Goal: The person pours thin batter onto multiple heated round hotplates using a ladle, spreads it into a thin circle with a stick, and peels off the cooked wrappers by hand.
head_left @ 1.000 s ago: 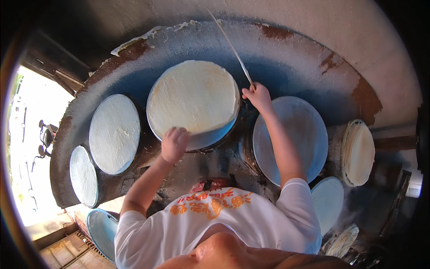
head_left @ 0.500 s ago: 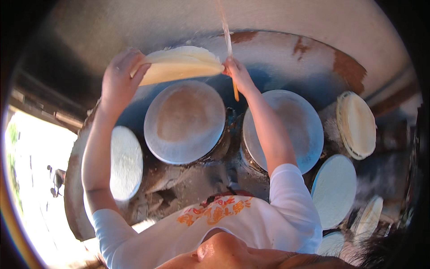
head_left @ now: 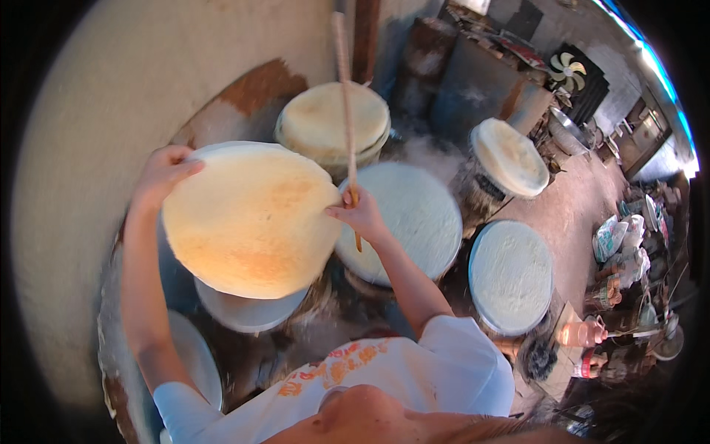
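A large, thin round pancake (head_left: 251, 222), pale yellow with browned patches, is spread between my two hands. My left hand (head_left: 167, 175) pinches its upper left edge between thumb and fingers. At the opposite edge, my right hand (head_left: 361, 213) pinches the pancake and also grips a long thin wooden stick (head_left: 345, 89), which rises steeply past the fingers. Directly beneath the pancake is a round griddle (head_left: 251, 314), mostly hidden by it. To the right, under my right forearm, another round griddle carries a pale batter layer (head_left: 414, 214).
Beyond the pancake stands a round stack of pancakes (head_left: 333, 122), and another stack (head_left: 510, 157) sits farther right. A batter-covered griddle (head_left: 510, 277) lies near my right arm. A grey griddle (head_left: 198, 362) is at lower left. Bags and a pink jug (head_left: 580, 333) crowd the right side.
My view has turned to the right, toward the pancake stacks and the room. The pancake, seen slanted before, now shows its broad browned face. Both hands still hold it.
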Available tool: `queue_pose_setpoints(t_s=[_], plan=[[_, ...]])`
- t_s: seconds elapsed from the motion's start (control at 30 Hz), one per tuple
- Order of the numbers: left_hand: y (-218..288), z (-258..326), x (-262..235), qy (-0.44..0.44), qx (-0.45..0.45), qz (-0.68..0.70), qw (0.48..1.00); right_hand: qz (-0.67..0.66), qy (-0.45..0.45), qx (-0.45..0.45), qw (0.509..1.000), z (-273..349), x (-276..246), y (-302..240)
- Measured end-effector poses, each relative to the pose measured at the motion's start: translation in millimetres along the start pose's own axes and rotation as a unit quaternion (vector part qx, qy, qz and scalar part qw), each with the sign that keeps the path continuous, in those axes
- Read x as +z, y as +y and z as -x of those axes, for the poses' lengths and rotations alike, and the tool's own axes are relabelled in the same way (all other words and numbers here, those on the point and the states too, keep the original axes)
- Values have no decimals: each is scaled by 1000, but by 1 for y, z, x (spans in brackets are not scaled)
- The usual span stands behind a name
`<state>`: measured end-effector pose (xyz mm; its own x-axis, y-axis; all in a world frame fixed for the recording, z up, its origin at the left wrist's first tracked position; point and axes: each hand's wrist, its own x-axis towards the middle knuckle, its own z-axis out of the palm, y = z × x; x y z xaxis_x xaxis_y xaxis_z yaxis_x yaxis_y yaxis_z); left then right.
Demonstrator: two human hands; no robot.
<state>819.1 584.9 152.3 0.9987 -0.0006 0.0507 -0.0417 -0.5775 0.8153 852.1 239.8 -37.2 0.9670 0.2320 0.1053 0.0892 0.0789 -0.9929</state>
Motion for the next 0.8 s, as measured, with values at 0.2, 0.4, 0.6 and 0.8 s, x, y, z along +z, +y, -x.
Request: queue_pose_setpoints(t_s=[0.2, 0.4, 0.6, 0.8], plan=[[129, -232, 71, 355, 321, -424, 769, 16, 139, -59, 988, -185, -105, -29], [148, -185, 186, 269, 424, -464, 729, 171, 295, 67, 938, -323, -187, 66], [52, -98, 182, 157, 248, -488, 822, 214, 307, 89, 923, -340, -171, 137], [-37, 52, 186, 162, -14, -424, 891, 399, 296, 89, 863, -352, -232, 135]])
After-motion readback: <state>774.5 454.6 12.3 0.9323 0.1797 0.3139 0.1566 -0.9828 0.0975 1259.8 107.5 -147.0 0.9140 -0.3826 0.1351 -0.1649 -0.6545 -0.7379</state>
